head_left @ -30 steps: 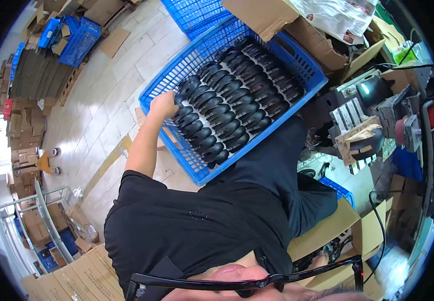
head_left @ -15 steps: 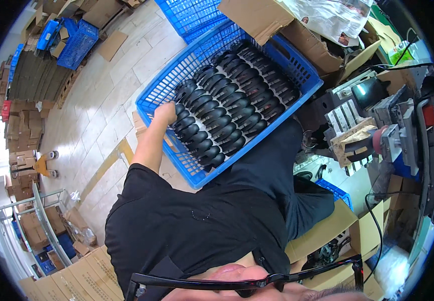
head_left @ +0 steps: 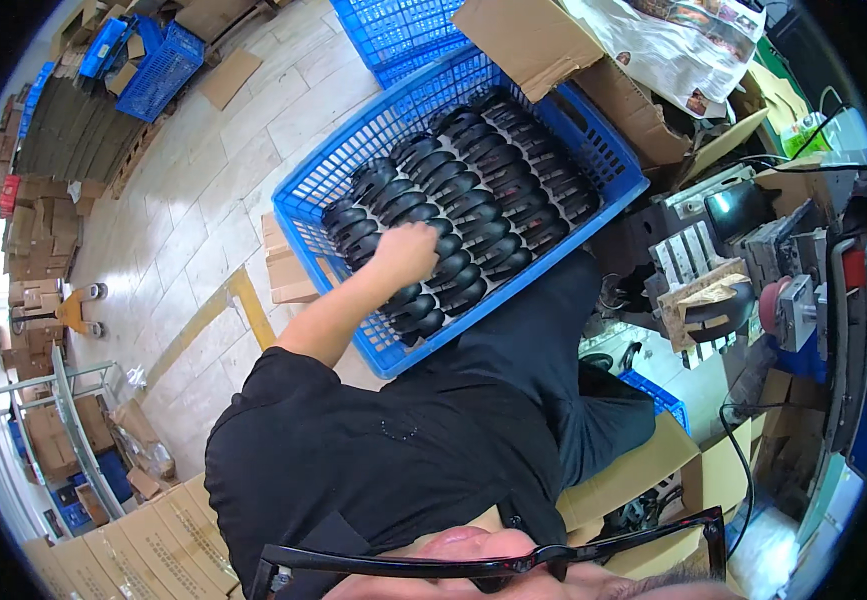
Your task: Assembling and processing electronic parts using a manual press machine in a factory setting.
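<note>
A blue plastic basket point(head_left: 621, 185) rests against my legs, tilted across the view. Glossy black curved parts point(head_left: 473, 205) stand packed inside it in several rows, with pale strips between the rows. My left hand point(head_left: 408, 252) reaches in over the near-left rows, its fingers curled down among the parts. Its fingertips are hidden, so what they grip cannot be made out. My right hand is out of sight.
Another blue basket point(head_left: 408, 30) stands beyond this one. An opened cardboard box point(head_left: 528, 50) overlaps the basket's far right corner. A machine with a metal fixture point(head_left: 688, 255) is at the right. A cardboard box point(head_left: 643, 465) stands open below it.
My left hand has moved from the basket's left rim rightward, in over the black parts. The basket stays in about the same place.
</note>
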`<state>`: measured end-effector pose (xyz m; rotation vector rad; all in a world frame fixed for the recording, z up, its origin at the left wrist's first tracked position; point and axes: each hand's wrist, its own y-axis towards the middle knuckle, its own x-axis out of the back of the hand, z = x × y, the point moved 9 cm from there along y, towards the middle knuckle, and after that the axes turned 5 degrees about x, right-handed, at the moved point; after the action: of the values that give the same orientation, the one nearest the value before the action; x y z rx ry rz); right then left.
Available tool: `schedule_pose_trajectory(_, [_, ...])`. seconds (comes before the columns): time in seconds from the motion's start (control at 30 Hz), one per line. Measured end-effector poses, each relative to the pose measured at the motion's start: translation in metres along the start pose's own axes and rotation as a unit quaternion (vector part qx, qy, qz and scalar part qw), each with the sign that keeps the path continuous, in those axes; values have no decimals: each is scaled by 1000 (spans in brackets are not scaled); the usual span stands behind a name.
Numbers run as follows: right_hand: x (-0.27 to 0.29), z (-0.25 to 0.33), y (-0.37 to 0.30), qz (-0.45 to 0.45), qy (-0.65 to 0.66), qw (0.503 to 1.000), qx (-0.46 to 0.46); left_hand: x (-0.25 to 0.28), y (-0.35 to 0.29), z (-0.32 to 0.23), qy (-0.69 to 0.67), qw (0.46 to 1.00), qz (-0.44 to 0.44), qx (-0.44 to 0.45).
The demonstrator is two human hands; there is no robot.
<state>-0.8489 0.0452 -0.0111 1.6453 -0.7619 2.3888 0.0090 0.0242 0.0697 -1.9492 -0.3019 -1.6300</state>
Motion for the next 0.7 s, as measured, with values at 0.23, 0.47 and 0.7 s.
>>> schedule_pose_trajectory(0.23, [50,-44,25,-39,-27,999,-25,38,-6,-91,-77,986,-50,-142])
schedule_pose_trajectory(0.47, [123,91,7,-113,414,902,58,71,-50,-219,-304,897,74,-313])
schedule_pose_trajectory(0.7, [81,396,-87,268,363,831,326,102,-121,-332,-336,755,57,-560])
